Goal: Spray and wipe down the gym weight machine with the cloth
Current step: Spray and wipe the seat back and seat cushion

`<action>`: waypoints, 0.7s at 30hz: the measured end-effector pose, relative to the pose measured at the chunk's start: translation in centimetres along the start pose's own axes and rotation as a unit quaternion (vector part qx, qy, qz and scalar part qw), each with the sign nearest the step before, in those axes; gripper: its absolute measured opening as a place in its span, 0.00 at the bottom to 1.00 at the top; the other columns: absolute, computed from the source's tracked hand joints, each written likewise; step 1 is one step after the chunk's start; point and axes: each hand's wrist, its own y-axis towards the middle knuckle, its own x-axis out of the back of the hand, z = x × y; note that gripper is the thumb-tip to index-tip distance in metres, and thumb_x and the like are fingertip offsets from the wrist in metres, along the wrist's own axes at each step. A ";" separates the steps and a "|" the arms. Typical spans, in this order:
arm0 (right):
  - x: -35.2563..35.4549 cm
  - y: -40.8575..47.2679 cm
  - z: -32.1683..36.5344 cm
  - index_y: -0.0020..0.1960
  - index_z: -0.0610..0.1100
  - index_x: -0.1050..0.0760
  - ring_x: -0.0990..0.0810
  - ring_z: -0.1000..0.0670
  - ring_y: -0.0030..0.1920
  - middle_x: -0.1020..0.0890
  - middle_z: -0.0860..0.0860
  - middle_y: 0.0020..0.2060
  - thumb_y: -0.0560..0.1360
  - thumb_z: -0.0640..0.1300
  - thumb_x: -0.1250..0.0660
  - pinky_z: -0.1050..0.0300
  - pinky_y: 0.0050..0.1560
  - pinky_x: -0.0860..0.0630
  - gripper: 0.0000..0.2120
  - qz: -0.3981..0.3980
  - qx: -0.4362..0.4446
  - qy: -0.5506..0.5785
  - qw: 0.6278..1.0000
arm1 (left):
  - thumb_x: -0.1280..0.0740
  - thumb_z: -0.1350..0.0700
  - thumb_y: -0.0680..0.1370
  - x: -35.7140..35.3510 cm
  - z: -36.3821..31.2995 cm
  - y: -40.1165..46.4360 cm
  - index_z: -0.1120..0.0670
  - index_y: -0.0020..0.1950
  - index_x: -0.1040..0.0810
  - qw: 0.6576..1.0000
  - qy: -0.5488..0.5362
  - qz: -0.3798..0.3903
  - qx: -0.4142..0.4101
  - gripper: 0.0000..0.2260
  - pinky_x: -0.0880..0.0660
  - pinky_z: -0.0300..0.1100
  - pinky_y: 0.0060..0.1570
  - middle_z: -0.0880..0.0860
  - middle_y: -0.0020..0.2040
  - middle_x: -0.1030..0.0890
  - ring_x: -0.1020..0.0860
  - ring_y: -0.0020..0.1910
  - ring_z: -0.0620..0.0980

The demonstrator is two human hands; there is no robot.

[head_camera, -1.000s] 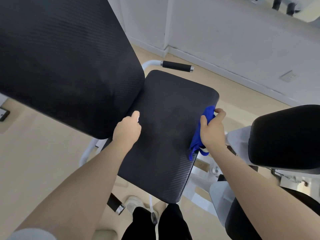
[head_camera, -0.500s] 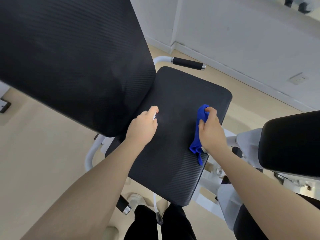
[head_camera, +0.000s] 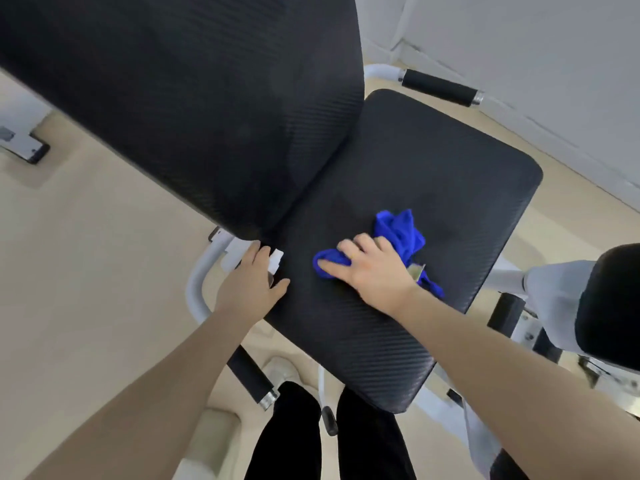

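The weight machine's black seat pad (head_camera: 433, 168) lies in the middle, with its black backrest (head_camera: 173, 98) rising at upper left. On the seat's middle my right hand (head_camera: 370, 271) presses a bunched blue cloth (head_camera: 401, 230), fingers and thumb curled round it. My left hand (head_camera: 247, 289) is at the seat's left edge, by the gap under the backrest. It holds a small spray bottle (head_camera: 276, 260); only the white nozzle shows.
A black-grip handle (head_camera: 438, 87) sticks out beyond the seat's far side, another (head_camera: 249, 375) below its near-left edge. A second black pad (head_camera: 609, 306) on white frame stands at right. My black-trousered legs (head_camera: 287, 431) stand on the beige floor; a white wall runs behind.
My right hand has slid the cloth from the seat's right edge to its middle. My left hand with the bottle has drawn back to the seat's left edge. The view has moved closer.
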 end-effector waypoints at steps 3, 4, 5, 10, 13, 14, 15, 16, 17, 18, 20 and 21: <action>0.7 4.4 -5.7 0.64 0.57 0.27 0.27 0.39 0.54 0.26 0.44 0.58 0.75 0.43 0.44 0.47 0.49 0.30 0.20 0.026 -0.204 0.000 0.979 | 0.32 0.49 0.75 0.2 1.4 -0.1 0.51 0.75 0.42 0.999 -0.047 0.018 -0.008 0.33 0.32 0.39 0.54 0.44 0.77 0.47 0.25 0.56 0.47; 0.7 5.0 -7.0 0.67 0.57 0.32 0.31 0.38 0.58 0.30 0.44 0.63 0.77 0.42 0.44 0.45 0.52 0.32 0.20 0.052 -0.255 0.027 0.965 | 0.31 0.49 0.74 0.3 1.8 -0.2 0.50 0.76 0.43 0.998 -0.054 0.025 -0.014 0.34 0.33 0.38 0.56 0.44 0.77 0.47 0.25 0.59 0.47; 0.3 5.4 -7.5 0.69 0.57 0.35 0.32 0.38 0.59 0.32 0.44 0.64 0.78 0.43 0.43 0.45 0.52 0.34 0.21 0.070 -0.287 0.048 0.954 | 0.30 0.49 0.74 0.2 2.1 -0.2 0.49 0.76 0.44 0.998 -0.062 0.029 -0.016 0.35 0.34 0.38 0.57 0.43 0.77 0.48 0.27 0.62 0.46; -0.1 2.9 0.0 0.63 0.46 0.25 0.25 0.40 0.38 0.22 0.40 0.50 0.64 0.43 0.29 0.53 0.32 0.31 0.27 0.026 -0.177 0.068 0.982 | 0.29 0.50 0.73 0.3 1.9 -0.5 0.46 0.76 0.45 0.994 -0.103 0.024 0.006 0.36 0.35 0.37 0.56 0.40 0.76 0.49 0.29 0.65 0.48; -0.1 1.9 1.9 0.69 0.46 0.31 0.25 0.41 0.44 0.24 0.41 0.56 0.67 0.41 0.32 0.51 0.40 0.26 0.30 0.091 -0.030 0.093 0.991 | 0.30 0.50 0.74 0.1 1.7 -0.6 0.45 0.76 0.47 0.995 -0.091 0.037 0.012 0.35 0.33 0.37 0.56 0.41 0.77 0.52 0.31 0.66 0.47; 0.3 2.5 0.7 0.69 0.47 0.32 0.25 0.41 0.45 0.25 0.41 0.57 0.68 0.39 0.32 0.51 0.41 0.26 0.29 0.091 0.010 0.092 0.992 | 0.31 0.50 0.75 0.1 1.5 -0.7 0.45 0.76 0.47 0.995 -0.087 0.034 0.022 0.35 0.32 0.39 0.57 0.44 0.77 0.53 0.30 0.65 0.47; 0.2 3.4 -1.0 0.69 0.49 0.31 0.25 0.40 0.46 0.25 0.41 0.57 0.69 0.38 0.33 0.51 0.41 0.26 0.29 0.068 0.013 0.079 0.995 | 0.31 0.49 0.75 0.1 1.4 -0.8 0.44 0.76 0.47 0.996 -0.081 0.034 0.031 0.35 0.31 0.42 0.58 0.47 0.78 0.55 0.30 0.65 0.48; 0.1 4.5 -3.1 0.69 0.50 0.32 0.26 0.40 0.48 0.26 0.41 0.58 0.70 0.38 0.34 0.50 0.43 0.27 0.28 0.048 -0.024 0.063 0.997 | 0.31 0.49 0.75 0.0 1.3 -0.8 0.43 0.76 0.48 0.995 -0.080 0.034 0.040 0.35 0.31 0.43 0.58 0.49 0.78 0.55 0.29 0.64 0.49; 0.2 5.8 -5.3 0.70 0.52 0.34 0.27 0.39 0.51 0.28 0.41 0.60 0.73 0.38 0.37 0.48 0.47 0.29 0.27 0.041 -0.093 0.050 0.994 | 0.31 0.49 0.75 0.0 1.2 -0.8 0.43 0.76 0.48 0.995 -0.082 0.035 0.046 0.35 0.31 0.44 0.59 0.51 0.78 0.54 0.29 0.64 0.49; 0.0 7.2 -7.6 0.70 0.53 0.36 0.29 0.38 0.54 0.31 0.41 0.62 0.75 0.38 0.41 0.46 0.50 0.31 0.25 0.048 -0.170 0.039 0.984 | 0.31 0.49 0.75 -0.1 1.3 -0.7 0.43 0.76 0.48 0.994 -0.089 0.032 0.049 0.35 0.33 0.43 0.60 0.51 0.78 0.52 0.30 0.65 0.50; 0.5 9.2 -10.0 0.68 0.51 0.35 0.31 0.36 0.56 0.33 0.40 0.63 0.76 0.37 0.46 0.45 0.51 0.32 0.22 0.059 -0.313 0.057 0.946 | 0.30 0.50 0.74 -0.1 1.5 -0.6 0.43 0.75 0.46 0.994 -0.097 0.026 0.045 0.35 0.34 0.41 0.60 0.51 0.77 0.49 0.31 0.65 0.50; 0.3 10.0 -9.8 0.67 0.49 0.34 0.30 0.36 0.55 0.33 0.40 0.63 0.76 0.36 0.46 0.45 0.50 0.32 0.21 0.056 -0.347 0.073 0.933 | 0.29 0.50 0.73 -0.3 1.6 -0.4 0.43 0.75 0.45 0.994 -0.102 0.018 0.043 0.35 0.35 0.41 0.60 0.50 0.77 0.48 0.31 0.66 0.50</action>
